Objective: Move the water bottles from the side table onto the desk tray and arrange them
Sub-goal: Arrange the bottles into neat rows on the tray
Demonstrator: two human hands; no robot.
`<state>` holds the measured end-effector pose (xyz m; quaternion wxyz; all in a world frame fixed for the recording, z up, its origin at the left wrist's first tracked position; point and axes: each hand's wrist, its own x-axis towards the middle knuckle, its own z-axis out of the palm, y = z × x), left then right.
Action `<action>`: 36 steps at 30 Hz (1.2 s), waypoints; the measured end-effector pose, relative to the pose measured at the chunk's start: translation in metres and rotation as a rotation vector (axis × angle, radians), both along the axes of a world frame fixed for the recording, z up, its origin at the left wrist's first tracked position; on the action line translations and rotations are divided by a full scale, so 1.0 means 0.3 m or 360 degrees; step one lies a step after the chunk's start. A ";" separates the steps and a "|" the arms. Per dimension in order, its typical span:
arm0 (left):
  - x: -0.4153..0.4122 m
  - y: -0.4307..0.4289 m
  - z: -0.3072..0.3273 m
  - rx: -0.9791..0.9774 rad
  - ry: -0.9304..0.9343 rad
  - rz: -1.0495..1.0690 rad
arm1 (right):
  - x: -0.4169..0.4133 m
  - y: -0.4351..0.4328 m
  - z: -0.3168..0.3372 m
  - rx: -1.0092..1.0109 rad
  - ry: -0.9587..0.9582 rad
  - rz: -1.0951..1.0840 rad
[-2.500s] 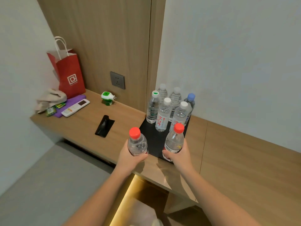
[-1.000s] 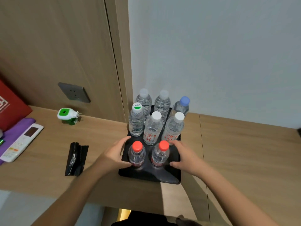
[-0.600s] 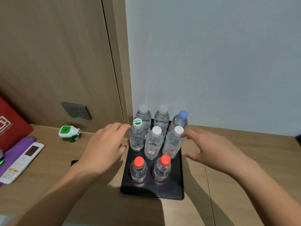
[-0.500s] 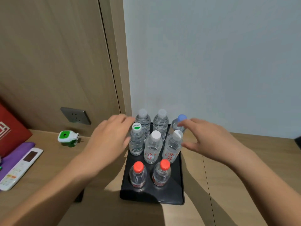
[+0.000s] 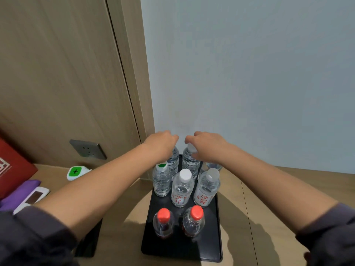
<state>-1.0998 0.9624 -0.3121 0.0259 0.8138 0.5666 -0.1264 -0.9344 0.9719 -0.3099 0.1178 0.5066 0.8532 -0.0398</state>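
Note:
A black tray (image 5: 182, 250) lies on the wooden desk (image 5: 269, 189) against the wall. Two red-capped bottles (image 5: 193, 220) stand in its front row. Behind them are a green-capped bottle (image 5: 162, 180) and two white-capped bottles (image 5: 182, 188). My left hand (image 5: 161, 144) is curled over the top of the back-left bottle (image 5: 174, 162), hiding its cap. My right hand (image 5: 208, 146) is curled around the cap of the back-middle bottle (image 5: 190, 162). My right wrist mostly hides a third back bottle (image 5: 211, 166).
A wall socket (image 5: 87, 149) and a green-and-white plug-in device (image 5: 75, 172) are to the left. Further left are a red bag (image 5: 11, 169), a purple item (image 5: 21, 191) and a white remote (image 5: 31, 198). A black packet (image 5: 90, 240) lies under my left forearm.
Both hands let go of the red-capped bottles on the tray's front row, rose, reached over the middle row and closed on the tops of two back-row bottles.

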 end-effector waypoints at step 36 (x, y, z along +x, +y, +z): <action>0.050 0.175 -0.029 0.0109 0.0140 0.0264 | -0.060 0.171 -0.103 0.0016 0.0429 -0.0090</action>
